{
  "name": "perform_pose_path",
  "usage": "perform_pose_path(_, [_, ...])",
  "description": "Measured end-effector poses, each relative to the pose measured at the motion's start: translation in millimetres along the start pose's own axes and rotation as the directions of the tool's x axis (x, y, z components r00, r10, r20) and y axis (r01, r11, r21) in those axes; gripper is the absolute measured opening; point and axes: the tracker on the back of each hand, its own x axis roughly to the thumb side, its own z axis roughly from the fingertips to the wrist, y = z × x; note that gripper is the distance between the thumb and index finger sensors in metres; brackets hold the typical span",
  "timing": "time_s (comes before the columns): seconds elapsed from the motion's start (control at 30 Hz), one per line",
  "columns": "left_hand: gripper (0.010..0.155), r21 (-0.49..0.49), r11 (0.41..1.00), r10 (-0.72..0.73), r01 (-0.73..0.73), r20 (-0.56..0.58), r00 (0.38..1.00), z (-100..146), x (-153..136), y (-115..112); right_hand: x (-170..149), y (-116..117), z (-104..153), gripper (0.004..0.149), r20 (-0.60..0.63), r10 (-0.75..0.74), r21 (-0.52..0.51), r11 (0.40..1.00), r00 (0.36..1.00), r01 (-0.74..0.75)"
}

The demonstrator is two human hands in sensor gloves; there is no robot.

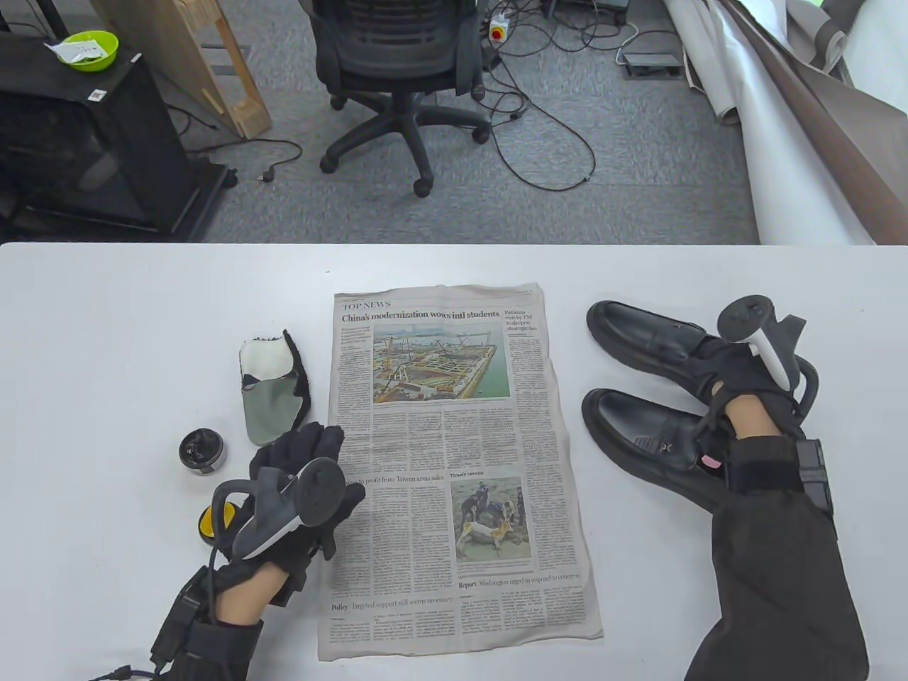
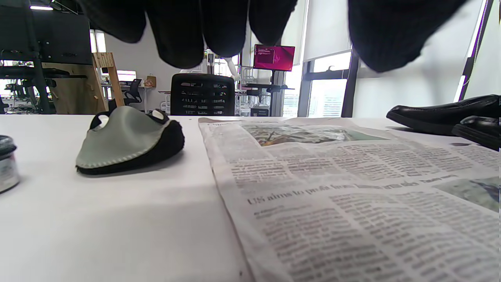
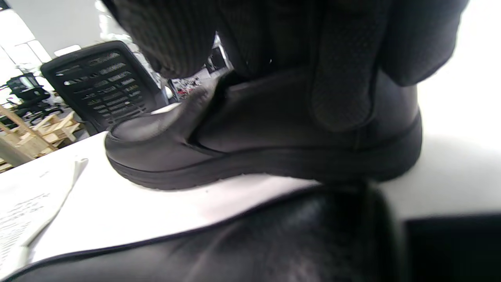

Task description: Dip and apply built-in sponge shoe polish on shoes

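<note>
the right hand (image 1: 745,369) gripped the heel of the far shoe (image 1: 642,337), fingers (image 3: 340,78) curled round its back; the near shoe (image 1: 642,429) lay just beside it on the desk (image 1: 106,319). the left hand (image 1: 305,468) hovered with fingers relaxed near the polish tin (image 1: 202,452). the shoe probably needed lifting cleanly onto the newspaper (image 1: 447,454), clear of its neighbour.

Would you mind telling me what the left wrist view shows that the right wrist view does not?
Only the left wrist view shows the grey polishing mitt and the edge of the polish tin. Only the right wrist view shows the right hand's fingers curled over the far shoe's heel. Both show the two black shoes, the newspaper and the white table.
</note>
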Motion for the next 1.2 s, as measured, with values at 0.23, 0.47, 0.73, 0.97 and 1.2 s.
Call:
perform_pose_path(0.23, [0.083,0.023,1.0,0.007,-0.007,-0.014,1.0,2.2,-3.3,4.0,34.9,-20.1,59.1,0.068,0.228,-0.014,-0.136,0.99,0.974,0.046])
perform_pose_path(0.47, [0.085,0.068,0.998,0.007,-0.005,-0.032,0.999,4.1,-7.2,9.1,62.0,-18.9,143.2,0.072,0.45,0.045,-0.285,0.954,0.892,0.096])
perform_pose_path(0.73, [0.096,0.11,0.993,-0.034,0.038,-0.038,0.999,9.7,-9.9,9.7,62.1,19.3,207.4,0.082,0.574,0.111,-0.348,0.93,0.811,0.119])
perform_pose_path(0.97, [0.095,0.093,0.984,-0.147,0.154,-0.069,0.987,9.5,-13.7,5.7,61.9,56.2,216.4,0.089,0.582,0.19,-0.415,0.905,0.791,0.088])
perform_pose_path(1.2, [0.094,0.038,0.981,-0.186,0.188,-0.059,0.981,7.4,-11.6,1.2,67.3,77.1,211.0,0.091,0.572,0.296,-0.444,0.896,0.765,-0.014])
